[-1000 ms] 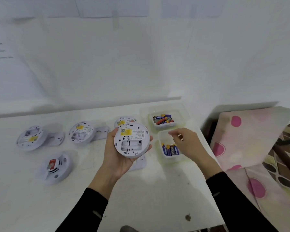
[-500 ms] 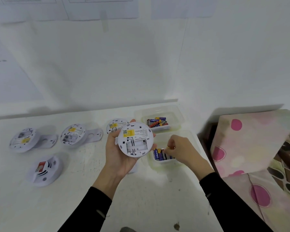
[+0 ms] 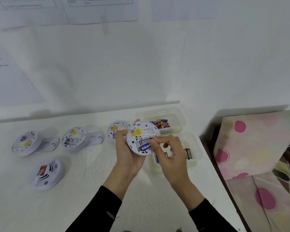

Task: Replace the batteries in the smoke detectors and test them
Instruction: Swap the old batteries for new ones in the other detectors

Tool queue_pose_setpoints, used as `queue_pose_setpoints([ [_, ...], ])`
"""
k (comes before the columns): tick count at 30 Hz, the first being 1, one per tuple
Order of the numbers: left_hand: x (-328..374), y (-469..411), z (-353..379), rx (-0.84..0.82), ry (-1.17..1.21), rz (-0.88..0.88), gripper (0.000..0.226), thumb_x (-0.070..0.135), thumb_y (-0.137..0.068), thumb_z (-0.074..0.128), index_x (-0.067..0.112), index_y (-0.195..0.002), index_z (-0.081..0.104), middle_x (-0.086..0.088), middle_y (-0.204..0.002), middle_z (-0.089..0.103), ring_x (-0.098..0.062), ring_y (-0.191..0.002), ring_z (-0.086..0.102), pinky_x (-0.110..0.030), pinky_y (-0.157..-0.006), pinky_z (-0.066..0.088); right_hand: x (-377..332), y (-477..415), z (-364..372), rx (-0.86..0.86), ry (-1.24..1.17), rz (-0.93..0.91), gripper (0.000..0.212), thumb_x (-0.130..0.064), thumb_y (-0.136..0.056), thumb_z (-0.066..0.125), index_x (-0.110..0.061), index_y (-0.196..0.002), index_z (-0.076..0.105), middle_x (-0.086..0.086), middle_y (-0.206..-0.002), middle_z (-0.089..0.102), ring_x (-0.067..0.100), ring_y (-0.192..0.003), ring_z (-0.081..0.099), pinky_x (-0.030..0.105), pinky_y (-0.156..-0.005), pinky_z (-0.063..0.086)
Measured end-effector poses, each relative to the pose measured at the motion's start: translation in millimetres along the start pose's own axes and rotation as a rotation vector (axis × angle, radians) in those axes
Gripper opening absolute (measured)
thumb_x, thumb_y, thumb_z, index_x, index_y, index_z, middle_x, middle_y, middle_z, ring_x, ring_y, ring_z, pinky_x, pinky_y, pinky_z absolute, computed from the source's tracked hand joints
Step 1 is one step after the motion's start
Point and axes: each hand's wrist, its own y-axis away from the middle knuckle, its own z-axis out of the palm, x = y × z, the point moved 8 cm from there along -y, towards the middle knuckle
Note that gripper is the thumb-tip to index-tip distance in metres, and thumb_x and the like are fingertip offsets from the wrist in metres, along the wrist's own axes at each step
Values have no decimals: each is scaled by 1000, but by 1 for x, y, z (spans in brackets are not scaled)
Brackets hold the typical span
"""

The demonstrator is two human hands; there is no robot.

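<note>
My left hand (image 3: 126,153) grips a round white smoke detector (image 3: 141,134) with its back and yellow label toward me. My right hand (image 3: 170,153) pinches a blue battery (image 3: 145,146) that lies across the detector's open battery bay. Right behind my right hand sits a clear tray (image 3: 193,162) with black and blue batteries. A second clear tray (image 3: 179,118) farther back holds mixed batteries.
On the white table (image 3: 84,190) lie three more detectors back-up, at the far left (image 3: 24,143), at the middle (image 3: 74,137) and behind my left hand (image 3: 115,128). A fourth detector (image 3: 46,173) lies face-up in front. A dotted cushion (image 3: 251,144) stands beyond the table's right edge.
My right hand reached into the near tray, then came up with a blue battery and brought it to the detector's bay. The view shifted slightly.
</note>
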Motion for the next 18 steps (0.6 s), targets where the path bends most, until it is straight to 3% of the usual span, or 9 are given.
queue_pose_setpoints([
  [3, 3, -2, 0, 19, -9, 4, 49, 38, -92, 34, 15, -125, 63, -20, -122, 67, -39, -113, 60, -46, -90, 49, 2, -1, -1, 64, 118, -63, 14, -42, -83, 66, -29, -85, 69, -11, -109, 59, 10, -104, 47, 13, -86, 35],
  [5, 3, -2, 2, 26, -23, 9, 50, 39, -92, 34, 16, -125, 62, -19, -121, 68, -38, -112, 62, -46, -91, 49, 6, 0, -1, 97, 172, -71, 15, -41, -84, 66, -26, -85, 70, -5, -117, 54, 12, -110, 42, 11, -89, 30],
  [8, -1, -2, 6, 25, -49, 15, 50, 38, -86, 42, 16, -127, 61, -20, -123, 66, -39, -115, 61, -49, -98, 46, 10, 5, 3, 111, 239, -107, 20, -39, -89, 60, -21, -84, 67, -2, -121, 54, 11, -109, 41, 15, -88, 31],
  [11, -3, -2, 9, 10, -81, 14, 55, 40, -74, 50, 16, -122, 63, -19, -118, 68, -36, -110, 63, -43, -86, 53, 8, 10, 3, 127, 336, -183, 25, -39, -94, 53, -19, -86, 65, -1, -125, 54, 15, -104, 43, 27, -86, 36],
  [15, -7, -4, 4, 14, -97, -10, 43, 36, -87, 42, 16, -118, 65, -17, -108, 71, -31, -95, 67, -36, -74, 57, 4, 13, 7, 103, 524, -338, 24, -30, -94, 53, -14, -81, 66, 4, -124, 60, 22, -104, 49, 39, -83, 39],
  [18, -5, -5, -3, 23, -104, -16, 43, 37, -89, 40, 16, -117, 66, -17, -110, 71, -31, -96, 67, -38, -77, 57, 2, 8, 7, 41, 560, -390, 25, -32, -94, 53, -16, -83, 69, 3, -125, 59, 21, -106, 48, 34, -86, 37],
])
